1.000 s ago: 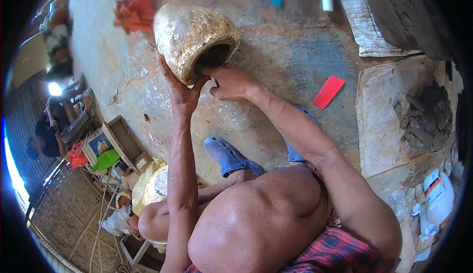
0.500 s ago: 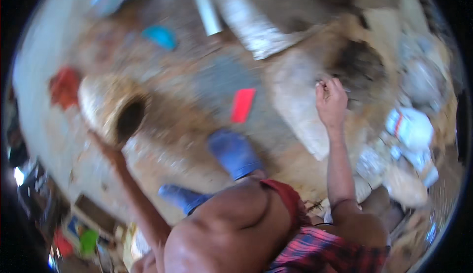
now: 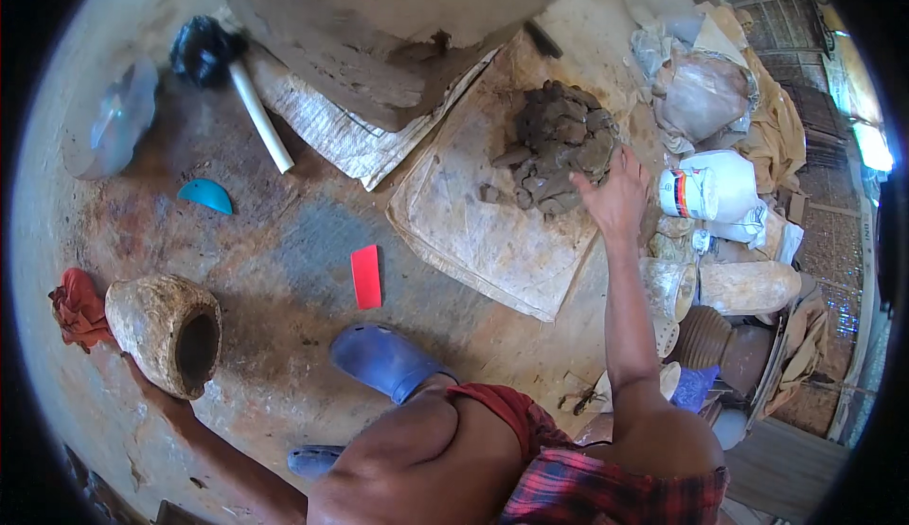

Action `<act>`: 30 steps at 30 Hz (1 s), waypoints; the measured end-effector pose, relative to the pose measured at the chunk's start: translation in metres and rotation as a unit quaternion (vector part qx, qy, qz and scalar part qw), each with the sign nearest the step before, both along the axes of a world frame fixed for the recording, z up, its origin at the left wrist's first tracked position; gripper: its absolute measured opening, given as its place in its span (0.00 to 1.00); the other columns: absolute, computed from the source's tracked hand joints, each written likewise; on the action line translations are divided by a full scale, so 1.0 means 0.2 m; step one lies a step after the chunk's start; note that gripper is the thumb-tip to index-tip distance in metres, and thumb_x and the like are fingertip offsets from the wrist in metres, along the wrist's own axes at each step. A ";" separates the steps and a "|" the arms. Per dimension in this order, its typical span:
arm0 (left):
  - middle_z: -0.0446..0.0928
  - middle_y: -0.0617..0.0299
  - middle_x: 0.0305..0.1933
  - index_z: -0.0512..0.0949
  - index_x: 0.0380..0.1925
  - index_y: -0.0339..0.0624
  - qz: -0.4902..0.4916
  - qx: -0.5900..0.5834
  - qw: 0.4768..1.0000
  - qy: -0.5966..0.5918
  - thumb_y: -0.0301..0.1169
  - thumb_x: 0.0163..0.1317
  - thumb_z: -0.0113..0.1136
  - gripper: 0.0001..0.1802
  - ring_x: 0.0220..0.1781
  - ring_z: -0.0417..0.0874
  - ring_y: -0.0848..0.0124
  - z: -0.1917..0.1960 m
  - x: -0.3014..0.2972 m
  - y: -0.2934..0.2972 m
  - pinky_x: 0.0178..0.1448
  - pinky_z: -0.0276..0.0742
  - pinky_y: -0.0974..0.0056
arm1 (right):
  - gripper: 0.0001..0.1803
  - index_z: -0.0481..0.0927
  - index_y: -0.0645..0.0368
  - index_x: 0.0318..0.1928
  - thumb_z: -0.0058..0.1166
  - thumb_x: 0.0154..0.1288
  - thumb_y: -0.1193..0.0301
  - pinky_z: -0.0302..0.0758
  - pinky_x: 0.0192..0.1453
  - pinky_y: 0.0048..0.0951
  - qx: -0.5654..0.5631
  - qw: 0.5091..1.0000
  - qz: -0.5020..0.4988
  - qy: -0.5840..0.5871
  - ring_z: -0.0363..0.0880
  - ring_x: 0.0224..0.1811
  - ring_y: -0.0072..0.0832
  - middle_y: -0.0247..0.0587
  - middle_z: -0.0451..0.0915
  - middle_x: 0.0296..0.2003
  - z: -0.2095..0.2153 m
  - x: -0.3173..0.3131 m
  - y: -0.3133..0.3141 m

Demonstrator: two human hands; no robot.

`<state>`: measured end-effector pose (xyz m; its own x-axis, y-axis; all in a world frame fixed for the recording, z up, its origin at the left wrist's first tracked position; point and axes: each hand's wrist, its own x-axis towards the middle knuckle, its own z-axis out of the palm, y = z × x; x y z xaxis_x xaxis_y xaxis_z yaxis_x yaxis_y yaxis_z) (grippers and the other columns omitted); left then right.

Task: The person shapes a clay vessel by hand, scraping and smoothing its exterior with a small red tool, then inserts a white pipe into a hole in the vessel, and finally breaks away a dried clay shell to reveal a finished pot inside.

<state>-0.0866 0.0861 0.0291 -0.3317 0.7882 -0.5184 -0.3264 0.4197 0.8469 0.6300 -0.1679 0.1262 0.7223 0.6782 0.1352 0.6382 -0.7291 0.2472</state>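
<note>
My left hand [image 3: 163, 398] is against the lower side of a rough, clay-crusted hollow pot [image 3: 142, 321], its fingers partly hidden behind it. The pot lies tipped on its side, its dark round mouth toward the right. Over at the right, my right hand [image 3: 617, 195] reaches to the near right edge of a heap of wet grey-brown clay lumps [image 3: 559, 137]. Its thumb and fingers are spread, and I see nothing held between them. Under the clay is a stained pale sack [image 3: 492, 250]. A crumpled red cloth [image 3: 80, 309] lies just left of the pot.
A red rectangular piece [image 3: 366, 277] and a teal half-round scraper [image 3: 205, 195] lie on the floor. A white pipe [image 3: 260, 118] points toward a black plastic bundle [image 3: 204, 50]. A large clay mass [image 3: 379, 33] stands at the back. Tubs, including a white one [image 3: 724, 186], line the right side.
The view has swung to the right and become sharp. My right hand, earlier with fingertips together beside the clay, is now spread at its edge. The left hand stays at the pot.
</note>
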 end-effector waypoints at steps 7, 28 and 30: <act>0.66 0.47 0.81 0.62 0.81 0.39 -0.007 0.006 0.999 0.047 0.55 0.79 0.52 0.41 0.80 0.69 0.53 -0.02 -0.01 0.00 0.82 0.66 0.48 | 0.49 0.79 0.72 0.66 0.78 0.53 0.46 0.70 0.73 0.47 0.031 0.998 0.001 -0.049 0.71 0.69 0.51 0.54 0.77 0.65 -0.15 -0.06 -0.02; 0.63 0.47 0.83 0.61 0.82 0.37 -0.054 0.078 0.980 0.173 0.58 0.72 0.60 0.49 0.80 0.68 0.53 -0.15 -0.03 0.03 0.80 0.66 0.49 | 0.23 0.87 0.63 0.46 0.67 0.65 0.55 0.83 0.55 0.57 0.067 0.992 -0.058 0.091 0.89 0.48 0.58 0.62 0.88 0.40 -0.11 -0.07 -0.08; 0.65 0.47 0.82 0.63 0.81 0.36 -0.055 0.077 0.977 0.192 0.57 0.73 0.60 0.48 0.79 0.70 0.54 -0.12 -0.21 0.05 0.79 0.67 0.50 | 0.24 0.87 0.64 0.46 0.67 0.65 0.54 0.83 0.55 0.54 0.140 0.987 -0.079 0.030 0.88 0.48 0.59 0.62 0.88 0.40 0.02 -0.10 -0.03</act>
